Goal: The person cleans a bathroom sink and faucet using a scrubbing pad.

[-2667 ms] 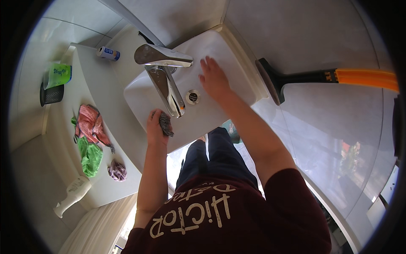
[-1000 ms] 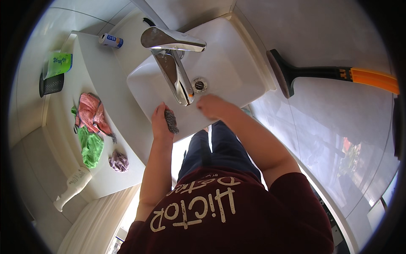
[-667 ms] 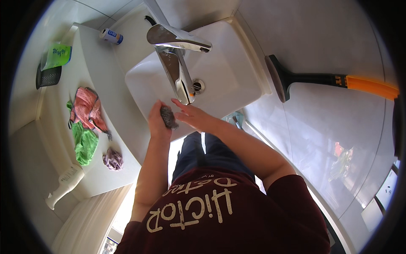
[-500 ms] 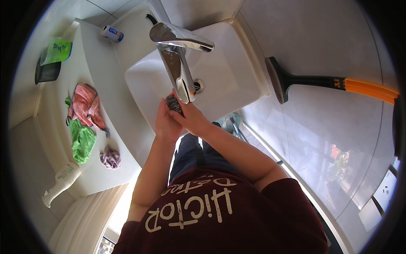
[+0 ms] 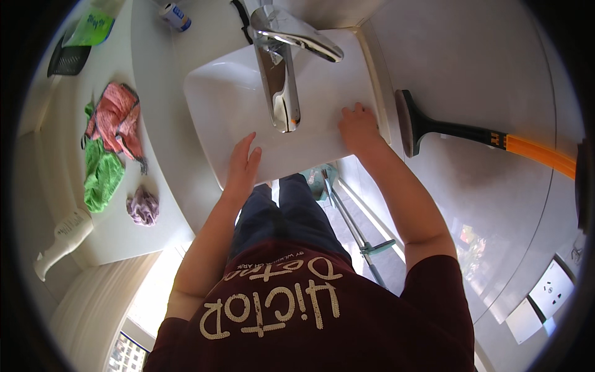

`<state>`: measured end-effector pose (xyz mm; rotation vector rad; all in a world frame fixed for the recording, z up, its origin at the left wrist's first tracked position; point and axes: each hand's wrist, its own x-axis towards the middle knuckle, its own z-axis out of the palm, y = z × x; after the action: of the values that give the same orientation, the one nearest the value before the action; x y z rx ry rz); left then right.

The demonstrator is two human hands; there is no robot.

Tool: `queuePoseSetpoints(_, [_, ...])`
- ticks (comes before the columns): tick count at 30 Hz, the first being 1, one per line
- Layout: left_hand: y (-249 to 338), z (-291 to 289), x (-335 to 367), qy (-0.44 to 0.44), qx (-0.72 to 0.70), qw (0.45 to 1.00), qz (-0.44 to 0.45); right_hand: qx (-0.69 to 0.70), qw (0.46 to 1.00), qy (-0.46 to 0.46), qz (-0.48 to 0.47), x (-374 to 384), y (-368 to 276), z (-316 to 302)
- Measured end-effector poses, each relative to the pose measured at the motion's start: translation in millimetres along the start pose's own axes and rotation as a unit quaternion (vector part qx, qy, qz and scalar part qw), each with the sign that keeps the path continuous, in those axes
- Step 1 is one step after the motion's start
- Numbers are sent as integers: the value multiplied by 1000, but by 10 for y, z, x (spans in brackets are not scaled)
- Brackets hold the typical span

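Note:
My left hand (image 5: 243,162) hangs over the near left part of the white sink (image 5: 217,118), fingers spread and nothing in it. On the right side of the basin, my right hand (image 5: 359,128) lies with its fingers curled downward. What is under those fingers is hidden, and the grey steel wool scrubber does not show anywhere. The chrome faucet (image 5: 282,87) stands between my hands, its spout reaching toward me over the basin.
On the left counter lie a red cloth (image 5: 116,118), a green cloth (image 5: 102,177) and a crumpled purple cloth (image 5: 143,207). A can (image 5: 175,17) stands at the back. At right is a squeegee-like tool with a black-and-orange handle (image 5: 471,132). A mop pole (image 5: 353,223) leans below.
My hands were together under the faucet around a grey steel wool scrubber. They have parted, the right one moving to the sink's right side. The view has shifted a little.

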<state>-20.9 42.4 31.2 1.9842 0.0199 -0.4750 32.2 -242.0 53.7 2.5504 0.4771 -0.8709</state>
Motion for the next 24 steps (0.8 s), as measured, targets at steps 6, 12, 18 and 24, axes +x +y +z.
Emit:
queuePoseSetpoints(6, [-170, 8, -177, 72, 189, 979, 32, -62, 995, -56, -59, 144, -17, 96])
queuePoseSetpoints(12, [-122, 54, -165, 150, 190, 967, 81, -115, 984, -81, -109, 362, 38, -82])
queuePoseSetpoints(18, [-99, 59, -164, 179, 182, 962, 97, 15, 984, -152, -94, 462, 201, -227])
queuePoseSetpoints(24, [-118, 37, -165, 175, 189, 961, 103, -99, 979, -172, -51, 460, 11, -169])
